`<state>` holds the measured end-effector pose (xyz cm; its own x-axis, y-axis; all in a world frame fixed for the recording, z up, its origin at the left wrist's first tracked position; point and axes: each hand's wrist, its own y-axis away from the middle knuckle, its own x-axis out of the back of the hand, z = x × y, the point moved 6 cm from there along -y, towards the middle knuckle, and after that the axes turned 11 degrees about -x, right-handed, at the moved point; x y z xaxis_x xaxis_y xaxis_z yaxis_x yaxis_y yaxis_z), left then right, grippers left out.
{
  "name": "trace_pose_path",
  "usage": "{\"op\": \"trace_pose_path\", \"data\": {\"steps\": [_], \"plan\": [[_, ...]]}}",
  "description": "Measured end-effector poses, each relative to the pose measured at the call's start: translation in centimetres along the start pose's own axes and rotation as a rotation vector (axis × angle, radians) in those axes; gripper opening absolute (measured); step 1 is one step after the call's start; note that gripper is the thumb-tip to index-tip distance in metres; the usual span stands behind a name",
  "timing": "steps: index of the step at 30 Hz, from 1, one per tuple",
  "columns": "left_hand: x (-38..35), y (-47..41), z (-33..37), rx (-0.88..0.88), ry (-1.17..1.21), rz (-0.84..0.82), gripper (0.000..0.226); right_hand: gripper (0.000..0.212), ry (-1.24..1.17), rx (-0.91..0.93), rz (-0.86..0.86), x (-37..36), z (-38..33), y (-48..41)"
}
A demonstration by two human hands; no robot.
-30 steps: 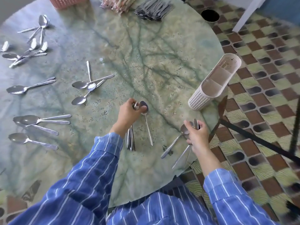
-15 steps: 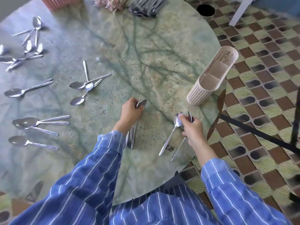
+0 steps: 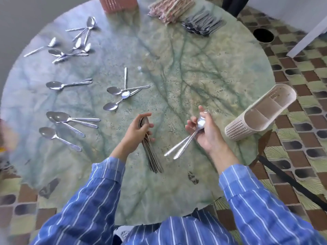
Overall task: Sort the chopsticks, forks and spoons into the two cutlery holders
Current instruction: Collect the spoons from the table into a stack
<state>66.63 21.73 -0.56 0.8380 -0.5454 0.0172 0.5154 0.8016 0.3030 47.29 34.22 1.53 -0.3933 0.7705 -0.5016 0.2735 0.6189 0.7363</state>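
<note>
While the left hand (image 3: pixel 132 137) curls its fingers and thumb round a stack (image 3: pixel 152 160) of steel spoons just below the bowls, its forefinger lies straighter over the top. The stack is dull grey and tightly nested. Its long axis runs from the bowls in the fist down toward the person, with the handle ends slanting slightly right. Whether those ends touch the table (image 3: pixel 194 68) cannot be told. The right hand (image 3: pixel 208 137) is held palm up, pinching a pair (image 3: pixel 184 145) of brighter, polished spoons at their necks, with the forefinger raised straight above them. The pair's bowls sit up in the palm, and the slim handles point down and left, fanned a little apart above the tabletop, near the stack but clear of it. The table is round, with a glossy green marbled top veined in darker green. A beige plastic holder (image 3: pixel 235 129) sits at the table's right rim, oval with a latticed wall. Its mouth is split by dividers and faces the camera, but whether it stands or leans cannot be told. Loose spoons (image 3: pixel 58 119) lie scattered flat across the left half, singly and in crossed clusters, their handles pointing in different directions. At the far edge are a red holder (image 3: pixel 116 4), a heap of paper-wrapped chopsticks (image 3: pixel 171 9) and a dark pile of forks (image 3: pixel 203 25). Blue sleeves (image 3: pixel 92 200) with white stripes cover both arms. The floor (image 3: pixel 300 138) is tiled in brown and patterned yellow squares.
</note>
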Motion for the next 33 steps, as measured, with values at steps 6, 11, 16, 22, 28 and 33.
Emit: {"op": "trace_pose_path", "data": {"steps": [6,11,16,22,28,33], "plan": [[3.3,0.7,-0.8,0.124,0.489,0.278,0.019,0.017,-0.042,-0.213,-0.112,-3.6,1.1,-3.5],[5.0,1.5,-1.6,0.116,0.584,0.417,0.016,0.021,0.168,-0.337,-0.245,-7.1,1.8,-5.7],[6.6,1.9,-2.9,0.129,0.879,0.596,0.027,0.029,0.368,-0.434,-0.238,-10.9,2.7,-8.3],[9.1,1.9,-3.1,0.139,0.59,0.659,0.011,0.018,0.934,-0.105,-0.18,-16.8,2.4,-11.4],[12.6,-0.6,-1.9,0.139,0.49,0.817,0.015,0.013,1.451,0.201,-0.308,-25.5,1.4,-13.8],[14.9,-3.3,-1.4,0.158,0.302,0.874,0.035,0.038,1.905,0.326,-0.466,-30.2,2.9,-16.4]]}}
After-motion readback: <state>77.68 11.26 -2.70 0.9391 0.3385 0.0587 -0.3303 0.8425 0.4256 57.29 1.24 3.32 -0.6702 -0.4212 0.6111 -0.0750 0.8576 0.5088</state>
